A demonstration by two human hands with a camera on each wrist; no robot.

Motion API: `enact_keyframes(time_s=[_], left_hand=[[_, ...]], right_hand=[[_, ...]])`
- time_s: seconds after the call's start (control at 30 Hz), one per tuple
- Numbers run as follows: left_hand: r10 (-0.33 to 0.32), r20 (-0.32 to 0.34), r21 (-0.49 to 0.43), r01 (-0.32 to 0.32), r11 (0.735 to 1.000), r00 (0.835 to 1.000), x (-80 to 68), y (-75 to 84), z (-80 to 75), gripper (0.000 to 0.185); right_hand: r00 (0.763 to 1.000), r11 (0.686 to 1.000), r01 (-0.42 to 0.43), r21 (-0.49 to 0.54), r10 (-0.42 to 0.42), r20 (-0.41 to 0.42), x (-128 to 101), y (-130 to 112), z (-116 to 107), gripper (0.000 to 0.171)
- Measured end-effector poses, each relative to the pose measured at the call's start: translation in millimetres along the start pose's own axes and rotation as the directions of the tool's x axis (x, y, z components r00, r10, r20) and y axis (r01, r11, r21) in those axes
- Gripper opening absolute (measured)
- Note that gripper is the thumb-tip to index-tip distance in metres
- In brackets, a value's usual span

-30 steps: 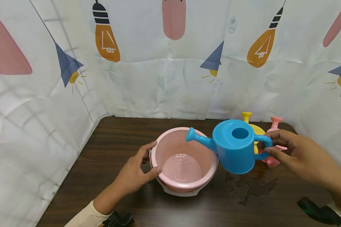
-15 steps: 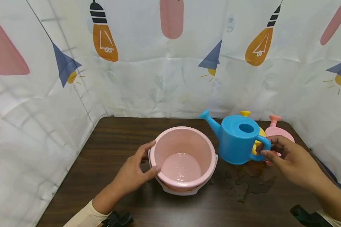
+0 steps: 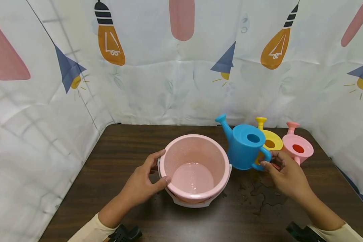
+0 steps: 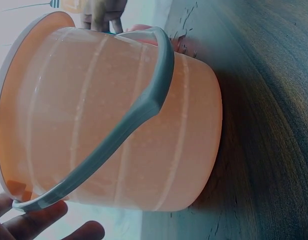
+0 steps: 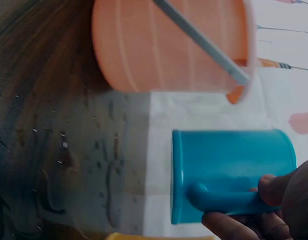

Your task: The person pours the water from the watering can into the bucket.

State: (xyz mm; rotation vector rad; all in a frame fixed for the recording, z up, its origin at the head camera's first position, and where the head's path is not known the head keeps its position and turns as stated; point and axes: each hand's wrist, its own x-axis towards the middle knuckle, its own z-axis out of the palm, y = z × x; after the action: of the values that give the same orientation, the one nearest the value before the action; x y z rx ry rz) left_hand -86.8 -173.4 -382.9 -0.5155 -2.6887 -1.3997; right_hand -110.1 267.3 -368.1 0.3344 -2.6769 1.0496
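The right hand [image 3: 285, 174] grips the handle of the blue watering can [image 3: 245, 149], upright at 3 o'clock from the pink bucket [image 3: 196, 168], which the left hand [image 3: 145, 183] grips by the rim. The bucket holds a little water (the pouring looks done). The can seems almost set on the desk [image 3: 133, 141].

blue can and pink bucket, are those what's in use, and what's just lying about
In use: blue can, handle held by right hand; bucket, rim gripped by left hand.

Lying about: yellow can, pink can, spilled water on table.
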Motion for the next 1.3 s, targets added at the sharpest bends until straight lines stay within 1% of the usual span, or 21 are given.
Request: enact_keyframes(time_s=[0.13,0.4,0.6,0.8,1.1,1.3], left_hand=[[0.0,-0.004,-0.003,0.0,1.0,1.0,-0.3,-0.1,0.1,0.076],[0.001,-0.006,-0.011,-0.001,1.0,1.0,-0.6,-0.1,1.2,0.075],[0.01,-0.006,-0.014,-0.01,1.0,1.0,-0.6,-0.6,1.2,0.075],[0.02,-0.008,-0.018,-0.021,1.0,1.0,-0.6,-0.9,1.3,0.075],[0.007,-0.006,-0.021,-0.007,1.0,1.0,-0.5,-0.7,1.3,0.075],[0.028,-0.014,-0.016,-0.028,0.999,1.0,0.1,-2.1,1.5,0.075]], right_hand=[[1.0,1.0,-0.023,0.014,0.023,-0.013,2.4,2.8,13.6,0.028],[0.994,0.994,-0.11,0.005,0.11,-0.006,4.9,7.0,33.7,0.027],[0.989,0.989,-0.149,0.003,0.149,-0.004,6.9,8.4,40.6,0.027],[0.987,0.987,-0.158,0.002,0.158,-0.023,8.7,11.6,46.3,0.027],[0.984,0.984,-0.177,0.002,0.177,-0.033,10.7,14.8,56.1,0.031],[0.976,0.976,-0.214,0.039,0.215,-0.02,13.0,16.0,62.0,0.033]])
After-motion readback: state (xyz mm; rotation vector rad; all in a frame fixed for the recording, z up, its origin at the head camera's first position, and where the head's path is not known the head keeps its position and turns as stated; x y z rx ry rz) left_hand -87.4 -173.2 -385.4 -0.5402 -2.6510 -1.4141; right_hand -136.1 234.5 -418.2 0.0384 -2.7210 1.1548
